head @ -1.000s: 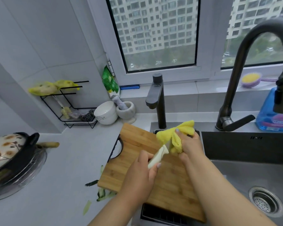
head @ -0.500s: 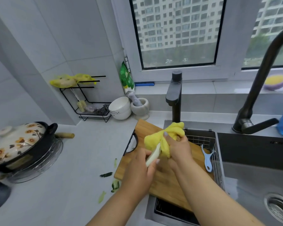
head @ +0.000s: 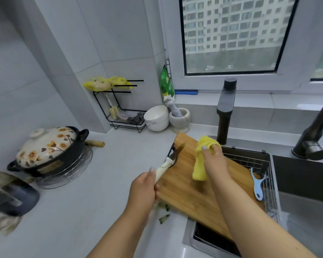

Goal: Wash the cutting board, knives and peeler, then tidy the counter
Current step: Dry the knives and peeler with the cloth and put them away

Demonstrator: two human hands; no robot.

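Observation:
My left hand (head: 143,189) grips the cream handle of a small knife (head: 172,157), its blade pointing up and away over the left edge of the wooden cutting board (head: 198,194). My right hand (head: 213,158) holds a yellow cloth (head: 200,161) above the board, apart from the knife. The board lies tilted across a wire drying rack (head: 257,162) at the sink's left end. A light blue peeler (head: 256,184) rests on the rack beside the board's right edge.
Green peel scraps (head: 164,214) lie on the white counter (head: 93,198) by the board. A flowered pot (head: 48,148) stands left, bowls (head: 156,117) and a mortar (head: 180,119) at the back. Two black faucets (head: 226,110) rise behind the sink (head: 306,183).
My left hand has pulled the knife out of the cloth, down and to the left. The cloth now hangs free in my right hand. The view has swung left.

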